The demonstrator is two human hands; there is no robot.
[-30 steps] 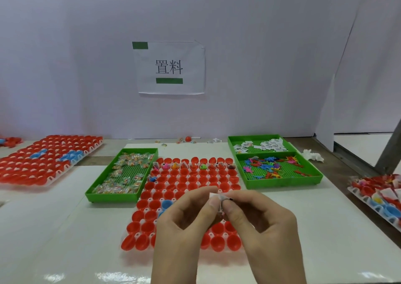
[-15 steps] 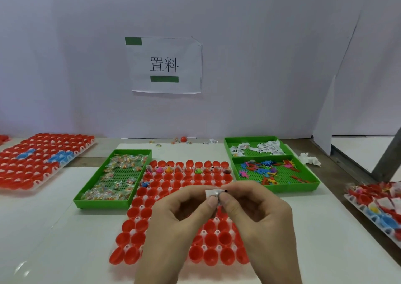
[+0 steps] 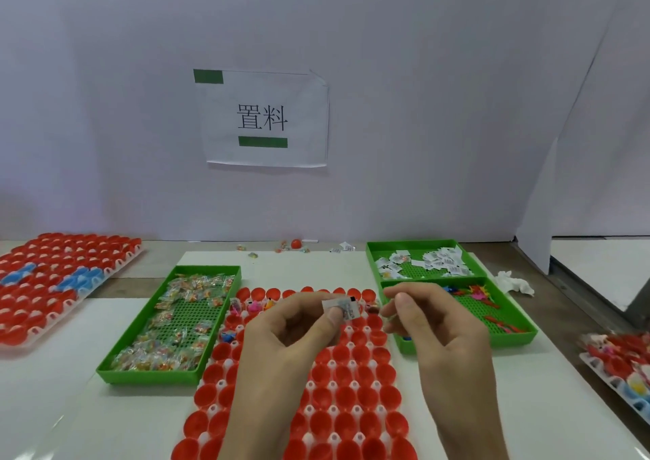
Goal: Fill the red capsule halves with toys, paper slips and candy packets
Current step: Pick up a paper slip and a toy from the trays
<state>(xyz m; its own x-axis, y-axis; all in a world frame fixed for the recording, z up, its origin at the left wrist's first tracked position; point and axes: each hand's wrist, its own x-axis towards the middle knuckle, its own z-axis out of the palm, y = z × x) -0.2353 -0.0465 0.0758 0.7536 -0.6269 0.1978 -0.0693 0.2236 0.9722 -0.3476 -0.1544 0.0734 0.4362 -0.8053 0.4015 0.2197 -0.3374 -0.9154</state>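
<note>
The left hand (image 3: 290, 333) pinches a paper slip (image 3: 346, 309) above the red capsule halves (image 3: 343, 354). The right hand (image 3: 441, 331) is just beside it, fingers loosely curled and empty. The slip is probably light and limp (creases easily), so grip it by the edge.

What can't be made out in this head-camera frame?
Head view:
- Print on the paper slip pinched by the left hand: too small, blurred.
- Whether the right hand holds anything: its curled fingers hide it.
- Some red capsule halves: covered by both hands.
- The tray at the right edge: cut off by the frame.
</note>
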